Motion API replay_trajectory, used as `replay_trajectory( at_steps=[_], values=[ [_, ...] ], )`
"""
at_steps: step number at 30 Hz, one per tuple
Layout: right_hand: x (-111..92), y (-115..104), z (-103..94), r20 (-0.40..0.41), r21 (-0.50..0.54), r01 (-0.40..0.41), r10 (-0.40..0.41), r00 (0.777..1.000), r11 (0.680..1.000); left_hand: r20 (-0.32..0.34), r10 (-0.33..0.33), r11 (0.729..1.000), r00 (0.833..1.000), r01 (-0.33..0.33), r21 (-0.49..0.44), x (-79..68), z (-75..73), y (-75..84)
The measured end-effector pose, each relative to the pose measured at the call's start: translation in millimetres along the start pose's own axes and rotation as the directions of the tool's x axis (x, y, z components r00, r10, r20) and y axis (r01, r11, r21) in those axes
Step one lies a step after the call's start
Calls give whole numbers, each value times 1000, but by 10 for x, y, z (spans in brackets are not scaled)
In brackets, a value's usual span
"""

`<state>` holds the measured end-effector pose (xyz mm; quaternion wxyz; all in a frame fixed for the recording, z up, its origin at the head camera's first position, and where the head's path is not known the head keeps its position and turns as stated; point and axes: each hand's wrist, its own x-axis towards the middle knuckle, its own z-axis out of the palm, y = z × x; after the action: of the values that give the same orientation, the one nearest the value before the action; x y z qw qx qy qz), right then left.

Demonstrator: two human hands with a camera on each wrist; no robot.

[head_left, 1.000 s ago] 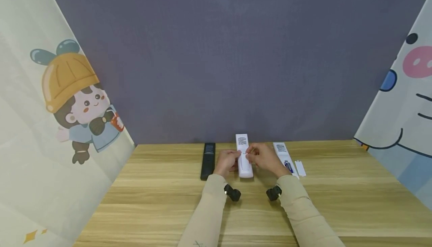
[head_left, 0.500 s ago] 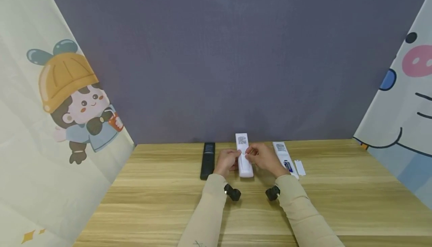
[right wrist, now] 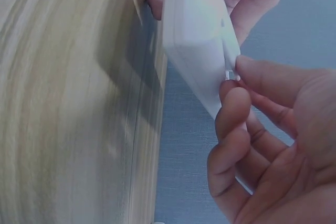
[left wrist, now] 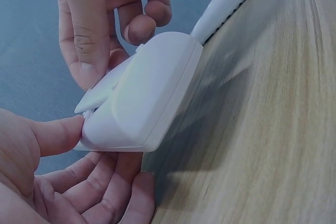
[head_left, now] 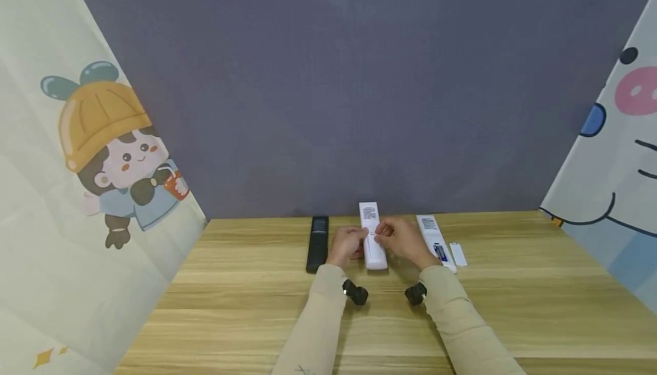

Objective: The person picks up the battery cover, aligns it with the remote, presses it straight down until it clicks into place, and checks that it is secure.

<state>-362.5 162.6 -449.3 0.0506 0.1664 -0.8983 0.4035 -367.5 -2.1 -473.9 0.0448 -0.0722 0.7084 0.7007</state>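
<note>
My left hand (head_left: pixel 346 245) grips a white remote control (head_left: pixel 369 214) from its left side, back face up. In the left wrist view the thumb lies on the remote (left wrist: pixel 157 85) and the fingers are under it. The remote's battery cover (left wrist: pixel 105 88) is raised at one end, leaving a narrow gap. My right hand (head_left: pixel 404 240) pinches that raised end of the cover (right wrist: pixel 231 48) between thumb and index finger, as the right wrist view shows. Whatever lies inside the compartment is hidden.
To the left lies a black remote (head_left: pixel 317 245). On the right, a second white remote (head_left: pixel 428 225) has its compartment uncovered, with a blue battery (head_left: pixel 439 252) visible. A loose white cover (head_left: pixel 458 254) lies beside it. A dark panel (head_left: pixel 359 107) stands behind the wooden table (head_left: pixel 231 306).
</note>
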Motion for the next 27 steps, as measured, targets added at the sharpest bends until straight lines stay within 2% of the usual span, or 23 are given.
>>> replay_trajectory(
  at_steps=[7,13,16,27],
  values=[
    [-1,19,17,-13,-4,-15,15,1000,1000,-3,-6,1000,1000,6,24,-19,6,29],
    [12,33,53,-59,-59,-22,19,998,998,3,-6,1000,1000,6,11,-10,-6,17],
    [10,13,65,-60,-63,-51,48,997,997,3,-10,1000,1000,10,-2,1,-12,8],
    [-8,-48,128,11,93,-206,205,979,974,16,-20,1000,1000,20,-1,-6,-56,15]
  ],
)
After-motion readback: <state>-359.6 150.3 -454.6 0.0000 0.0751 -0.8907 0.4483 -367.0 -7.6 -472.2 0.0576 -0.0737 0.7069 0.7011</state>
